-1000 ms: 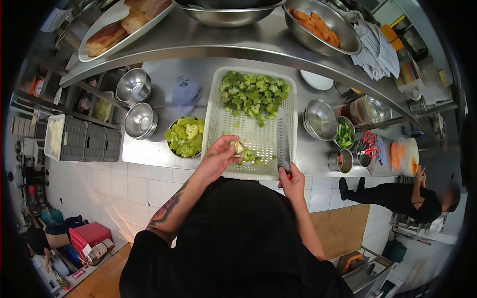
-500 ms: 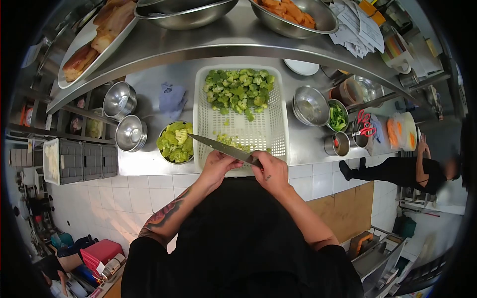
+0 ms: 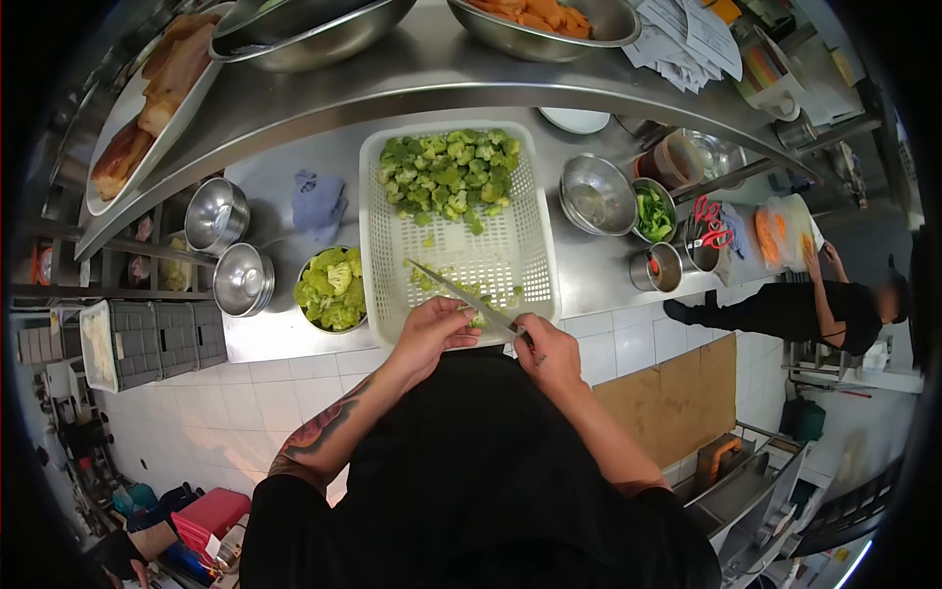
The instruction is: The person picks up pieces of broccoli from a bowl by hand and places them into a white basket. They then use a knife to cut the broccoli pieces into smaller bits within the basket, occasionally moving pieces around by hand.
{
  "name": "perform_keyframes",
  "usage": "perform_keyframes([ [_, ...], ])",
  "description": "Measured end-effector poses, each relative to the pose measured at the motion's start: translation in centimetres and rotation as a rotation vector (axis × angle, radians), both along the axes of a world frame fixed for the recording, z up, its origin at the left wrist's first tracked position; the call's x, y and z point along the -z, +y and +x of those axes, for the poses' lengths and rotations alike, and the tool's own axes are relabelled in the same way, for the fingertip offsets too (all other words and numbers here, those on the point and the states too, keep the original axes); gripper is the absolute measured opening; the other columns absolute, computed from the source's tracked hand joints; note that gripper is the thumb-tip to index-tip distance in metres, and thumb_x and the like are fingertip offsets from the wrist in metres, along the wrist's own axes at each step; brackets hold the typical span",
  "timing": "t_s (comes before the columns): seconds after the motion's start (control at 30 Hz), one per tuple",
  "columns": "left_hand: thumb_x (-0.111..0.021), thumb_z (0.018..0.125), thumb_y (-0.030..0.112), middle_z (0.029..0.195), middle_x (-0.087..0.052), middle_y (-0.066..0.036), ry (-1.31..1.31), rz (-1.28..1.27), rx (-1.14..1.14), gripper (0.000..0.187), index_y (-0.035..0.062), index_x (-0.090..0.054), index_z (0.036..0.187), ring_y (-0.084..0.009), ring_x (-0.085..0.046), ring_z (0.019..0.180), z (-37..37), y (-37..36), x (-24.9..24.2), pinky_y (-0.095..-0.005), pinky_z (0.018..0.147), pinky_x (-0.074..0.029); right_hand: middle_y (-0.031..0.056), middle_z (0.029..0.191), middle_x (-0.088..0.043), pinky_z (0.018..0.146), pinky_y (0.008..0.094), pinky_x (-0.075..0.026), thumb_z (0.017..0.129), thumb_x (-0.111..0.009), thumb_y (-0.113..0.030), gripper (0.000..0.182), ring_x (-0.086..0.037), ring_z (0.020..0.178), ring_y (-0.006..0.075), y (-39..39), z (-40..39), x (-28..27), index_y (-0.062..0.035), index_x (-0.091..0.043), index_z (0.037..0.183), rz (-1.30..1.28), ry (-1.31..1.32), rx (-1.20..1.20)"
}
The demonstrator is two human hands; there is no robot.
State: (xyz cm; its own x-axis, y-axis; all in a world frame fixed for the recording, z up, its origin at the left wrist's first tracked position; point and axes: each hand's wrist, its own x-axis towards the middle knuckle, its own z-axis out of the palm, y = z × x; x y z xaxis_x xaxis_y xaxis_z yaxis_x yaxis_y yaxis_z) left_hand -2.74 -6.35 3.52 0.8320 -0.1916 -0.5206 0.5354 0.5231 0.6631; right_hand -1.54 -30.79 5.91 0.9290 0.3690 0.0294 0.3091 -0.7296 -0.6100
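My right hand point(image 3: 546, 346) is wrapped round the handle of a kitchen knife point(image 3: 456, 292), its blade slanting up and left over the near part of a white perforated basket point(image 3: 370, 236). My left hand point(image 3: 437, 332) pinches a small broccoli piece point(image 3: 478, 320) against the near part of the blade; the fingers partly hide it. Cut broccoli florets point(image 3: 451, 172) are heaped at the basket's far end, and small green scraps lie under the blade. Left of the basket stands a metal bowl full of larger broccoli pieces point(image 3: 332, 287).
Metal bowls point(image 3: 243, 280) and a blue cloth point(image 3: 318, 206) are at left. On the right are a steel bowl point(image 3: 599, 194), leafy greens point(image 3: 653, 213) and red-handled scissors point(image 3: 708, 224). A steel shelf point(image 3: 412, 98) crosses overhead. A co-worker point(image 3: 819, 309) stands at far right.
The knife has swung to a steeper slant, its tip now over the basket instead of by the broccoli bowl. A broccoli piece now shows at my left fingertips. The whole view has shifted slightly.
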Motion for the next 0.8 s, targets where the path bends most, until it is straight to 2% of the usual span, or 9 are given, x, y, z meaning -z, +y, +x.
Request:
perform_keyframes([
  [0.1,-0.068,0.105,0.015,0.122,-0.068,-0.009,0.038,0.026,0.035,0.028,0.003,-0.057,0.128,-0.0215,-0.075,0.1,0.3,-0.1,-1.0,-0.0337,0.086,-0.063,0.0113,0.094,-0.072,0.066,0.0459,-0.057,0.087,-0.074,-0.008,0.027,-0.071,0.074,0.0336,-1.0,-0.8,0.1,-0.0115,-0.063,0.111,0.008,0.056,0.063],
  [0.17,-0.07,0.105,0.015,0.121,-0.067,-0.01,0.046,-0.025,0.01,0.04,0.003,-0.054,0.14,-0.0228,-0.073,0.103,0.7,-0.2,-1.1,-0.0362,0.089,-0.063,0.0108,0.094,-0.072,0.066,0.0455,-0.057,0.087,-0.074,-0.008,0.027,-0.071,0.073,0.0333,-0.7,-0.6,0.5,-0.0116,-0.063,0.111,0.037,0.02,0.069],
  [0.2,-0.07,0.105,0.015,0.121,-0.067,-0.01,0.044,-0.023,0.018,0.04,0.003,-0.054,0.14,-0.0228,-0.073,0.103,0.7,-0.4,-0.7,-0.0362,0.089,-0.063,0.0102,0.093,-0.072,0.065,0.0451,-0.057,0.087,-0.074,-0.008,0.027,-0.071,0.072,0.0331,-0.4,-0.4,0.5,-0.0117,-0.063,0.111,0.064,-0.016,0.071],
  [0.37,-0.068,0.104,0.009,0.125,-0.066,-0.012,-0.128,0.051,-0.057,0.041,0.0,-0.052,0.141,-0.0229,-0.07,0.114,0.6,-1.1,-0.7,-0.0377,0.093,-0.063,0.0101,0.092,-0.072,0.065,0.0435,-0.057,0.086,-0.074,-0.007,0.027,-0.072,0.073,0.0327,1.6,1.0,-1.3,-0.011,-0.065,0.111,0.099,-0.074,0.023],
  [0.5,-0.068,0.103,0.005,0.128,-0.065,-0.015,-0.175,0.12,-0.098,0.039,-0.003,-0.052,0.137,-0.0233,-0.07,0.112,0.2,-1.3,0.1,-0.0386,0.094,-0.063,0.0085,0.091,-0.071,0.064,0.0432,-0.057,0.084,-0.074,-0.006,0.029,-0.071,0.075,0.0332,2.0,1.2,-1.9,-0.0122,-0.066,0.11,0.101,-0.177,-0.075],
  [0.57,-0.068,0.101,0.002,0.129,-0.065,-0.018,-0.182,0.175,-0.191,0.035,-0.0052,-0.053,0.132,-0.0237,-0.071,0.111,-0.1,-1.5,-0.2,-0.0389,0.092,-0.064,0.0083,0.091,-0.071,0.064,0.0436,-0.057,0.084,-0.075,-0.006,0.029,-0.071,0.075,0.0336,2.1,1.3,-2.1,-0.0126,-0.066,0.11,0.1,-0.185,-0.086],
  [0.63,-0.069,0.1,0.002,0.128,-0.066,-0.017,-0.193,0.183,-0.187,0.035,-0.0054,-0.053,0.13,-0.0239,-0.071,0.11,-0.1,-1.5,-1.0,-0.0389,0.091,-0.064,0.008,0.091,-0.07,0.065,0.044,-0.057,0.083,-0.075,-0.006,0.029,-0.071,0.076,0.0341,2.2,1.4,-2.1,-0.013,-0.065,0.11,0.102,-0.195,-0.102],
  [0.7,-0.069,0.1,0.002,0.126,-0.067,-0.017,-0.204,0.191,-0.181,0.034,-0.0056,-0.053,0.129,-0.0241,-0.071,0.11,-0.1,-1.4,-1.1,-0.039,0.091,-0.064,0.0085,0.094,-0.069,0.07,0.0455,-0.059,0.08,-0.079,-0.009,0.037,-0.072,0.083,0.0334,2.3,1.4,-2.0,-0.013,-0.064,0.113,0.057,-0.157,-0.111],
  [0.8,-0.07,0.1,0.003,0.123,-0.069,-0.016,-0.225,0.152,-0.165,0.036,-0.0056,-0.053,0.13,-0.0244,-0.071,0.11,-0.2,-1.1,-0.7,-0.0384,0.09,-0.064,0.0086,0.094,-0.069,0.069,0.0461,-0.059,0.081,-0.078,-0.009,0.035,-0.072,0.082,0.0339,2.4,1.4,-2.0,-0.0131,-0.064,0.113,0.066,-0.149,-0.109],
])
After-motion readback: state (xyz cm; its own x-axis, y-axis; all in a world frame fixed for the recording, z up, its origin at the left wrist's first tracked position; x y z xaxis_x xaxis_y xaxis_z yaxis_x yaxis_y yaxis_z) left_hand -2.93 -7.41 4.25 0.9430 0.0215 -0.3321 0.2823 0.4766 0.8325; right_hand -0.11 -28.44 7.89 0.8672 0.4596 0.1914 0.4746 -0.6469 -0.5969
